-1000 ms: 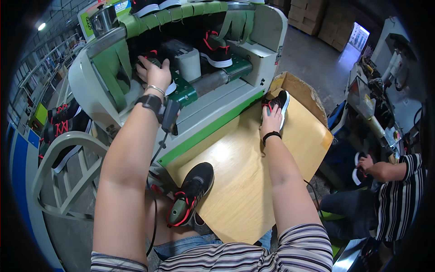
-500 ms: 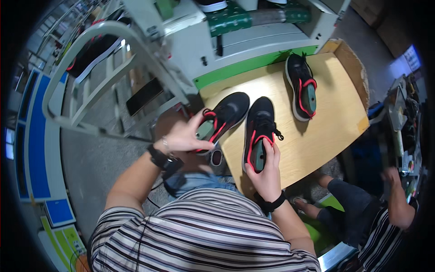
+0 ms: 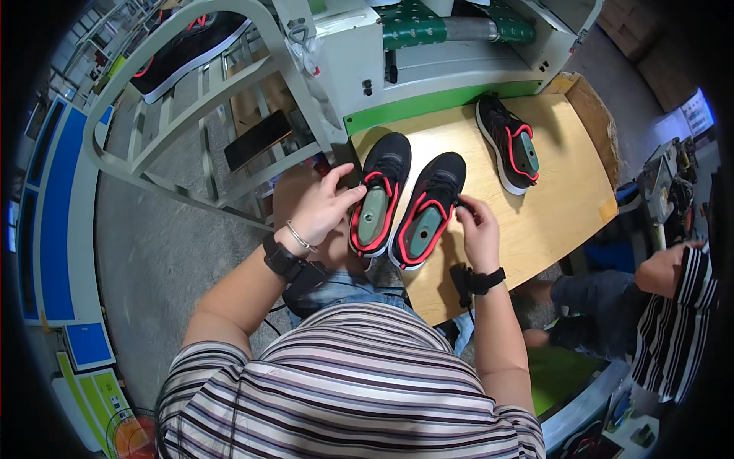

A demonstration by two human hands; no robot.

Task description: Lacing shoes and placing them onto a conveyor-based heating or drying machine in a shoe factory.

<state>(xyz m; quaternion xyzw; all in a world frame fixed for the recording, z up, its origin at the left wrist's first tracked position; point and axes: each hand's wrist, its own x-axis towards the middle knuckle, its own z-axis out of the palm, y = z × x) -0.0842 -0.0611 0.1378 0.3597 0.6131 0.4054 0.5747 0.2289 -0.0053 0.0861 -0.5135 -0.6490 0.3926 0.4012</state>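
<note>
Sitting side by side at centre frame, a first shoe [image 3: 388, 162] and a second shoe [image 3: 443, 180], both black with red collars, are flanked by the two hands; a green block [image 3: 373, 216] is lodged in the first, another in the second, and both toes are aimed at the top of the frame. Main risk, as judged: the first shoe could be tipped off the wooden board [image 3: 520, 229], since its heel end seems to be carried past the board's left edge, so little sideways push would be needed. The second shoe could be knocked askew if its collar were tugged from the right; dark laces could be snagged, being hard to tell from the dark uppers. Fingers next. By the left hand [image 3: 325, 210] the first shoe is bordered on the left: thumb and forefinger are parted, nothing is seen clasped, and the nearest fingertip is placed right at the collar, contact not certain. By the right hand [image 3: 480, 233] the second shoe is bordered on the right: thumb and forefinger are held close together just beside the collar; whether a lace is pinched cannot be told. A third shoe [image 3: 498, 141] is placed at upper right on the board, well apart from all fingers. A phone [image 3: 258, 141] is seen at upper left.
</note>
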